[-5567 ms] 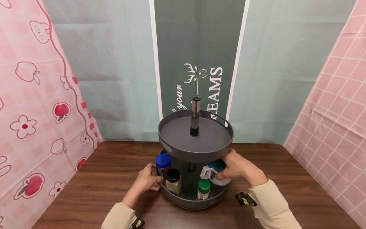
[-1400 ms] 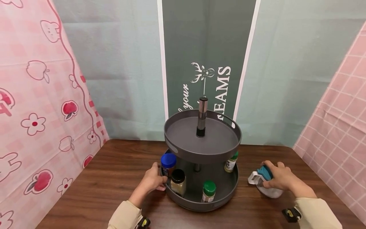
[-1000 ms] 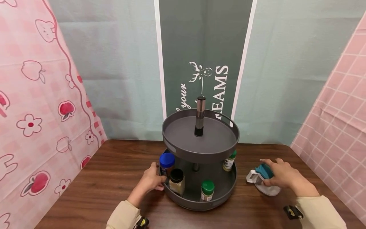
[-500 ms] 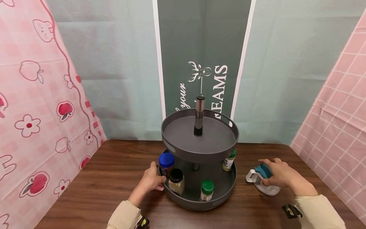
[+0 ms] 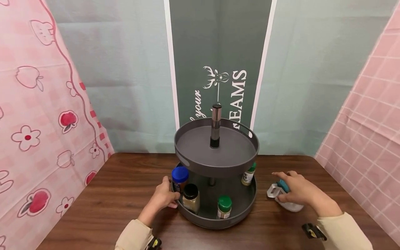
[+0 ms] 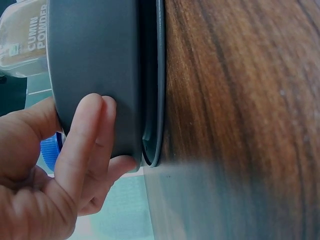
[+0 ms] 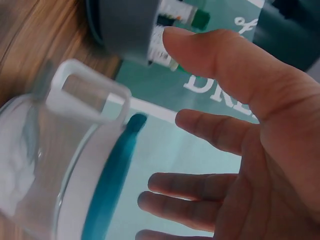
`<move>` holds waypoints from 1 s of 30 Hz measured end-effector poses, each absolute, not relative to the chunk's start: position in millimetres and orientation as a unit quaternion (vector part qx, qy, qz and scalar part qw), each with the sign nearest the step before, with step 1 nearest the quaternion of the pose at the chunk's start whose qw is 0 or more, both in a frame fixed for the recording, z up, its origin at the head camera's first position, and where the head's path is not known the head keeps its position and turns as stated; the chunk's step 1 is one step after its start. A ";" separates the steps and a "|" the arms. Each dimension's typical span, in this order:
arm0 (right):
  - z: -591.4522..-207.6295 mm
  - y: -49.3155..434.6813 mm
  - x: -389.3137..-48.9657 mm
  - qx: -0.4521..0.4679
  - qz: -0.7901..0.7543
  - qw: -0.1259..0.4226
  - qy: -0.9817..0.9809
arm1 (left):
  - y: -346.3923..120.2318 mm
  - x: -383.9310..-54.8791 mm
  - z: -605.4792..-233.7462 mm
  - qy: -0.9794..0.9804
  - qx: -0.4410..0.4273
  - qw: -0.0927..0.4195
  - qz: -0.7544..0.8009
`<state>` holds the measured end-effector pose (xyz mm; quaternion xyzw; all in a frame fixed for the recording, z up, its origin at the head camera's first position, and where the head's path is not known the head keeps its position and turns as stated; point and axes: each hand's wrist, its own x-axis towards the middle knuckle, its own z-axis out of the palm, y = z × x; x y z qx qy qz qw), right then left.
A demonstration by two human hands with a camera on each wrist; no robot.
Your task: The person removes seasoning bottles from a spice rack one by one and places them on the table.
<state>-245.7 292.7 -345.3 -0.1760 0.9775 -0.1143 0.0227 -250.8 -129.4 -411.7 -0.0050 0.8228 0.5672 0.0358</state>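
Observation:
A dark grey two-tier turntable (image 5: 215, 223) stands mid-table. My left hand (image 5: 162, 196) grips its lower tray at the left, thumb over the rim and fingers against the outer wall (image 6: 95, 55) in the left wrist view. To the right, a clear seasoning jar (image 5: 292, 207) with a teal lid (image 7: 111, 185) and a pale loop handle (image 7: 59, 82) stands on the table, a little white content inside. Over it hovers my right hand (image 5: 301, 191), fingers spread and apart from the lid in the right wrist view.
The lower tray holds a blue-capped jar (image 5: 180, 175), a black-capped cumin powder jar (image 5: 191, 201) and two green-capped bottles, one in front (image 5: 224, 207), another bottle (image 5: 248, 177) at back right. A metal post (image 5: 215, 121) rises through the upper tray (image 5: 200, 146). Curtains hang behind.
The seasoning jar has gone from the lower tray to the table at right. My right hand has let go of it and lifted slightly off. The left hand keeps its grip.

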 end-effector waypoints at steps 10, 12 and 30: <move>-342.9 273.2 -234.8 -0.225 -0.113 0.011 0.968 | -129.0 -252.2 -414.6 0.819 0.001 0.037 0.573; -340.9 268.9 -233.9 -0.228 -0.117 0.024 0.966 | -128.9 -252.5 -415.0 0.820 0.000 0.035 0.571; -324.7 229.4 -223.0 -0.240 -0.172 0.060 0.954 | -130.6 -253.8 -414.6 0.826 0.001 0.031 0.563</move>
